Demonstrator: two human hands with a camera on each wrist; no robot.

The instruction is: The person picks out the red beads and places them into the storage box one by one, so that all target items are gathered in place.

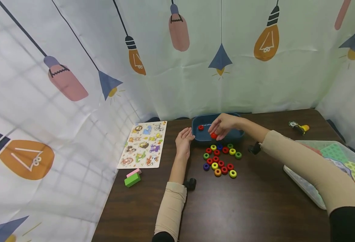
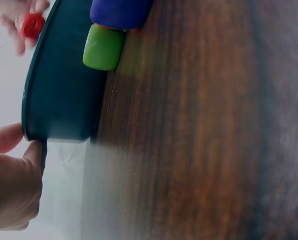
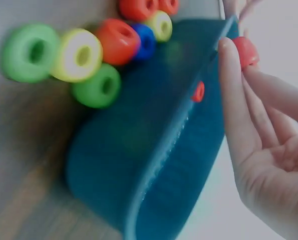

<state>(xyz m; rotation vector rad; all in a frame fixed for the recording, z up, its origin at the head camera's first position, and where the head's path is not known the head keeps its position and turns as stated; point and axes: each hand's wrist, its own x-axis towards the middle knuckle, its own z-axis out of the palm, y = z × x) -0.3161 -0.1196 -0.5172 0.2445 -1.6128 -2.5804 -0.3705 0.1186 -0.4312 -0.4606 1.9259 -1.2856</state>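
Over the dark blue tub, my right hand pinches a red ring bead between thumb and fingers. The right wrist view shows this red bead at the fingertips, above the tub's rim. Another red bead lies inside the tub. My left hand holds the tub's left end; in the left wrist view its thumb and finger grip the rim. Just in front of the tub, red, yellow, green, blue and orange beads lie loosely grouped on the table.
An animal puzzle board lies to the left, with green and pink blocks near its lower edge. On the right are a translucent plastic box and a small yellow-and-black item. A printed curtain hangs behind the table.
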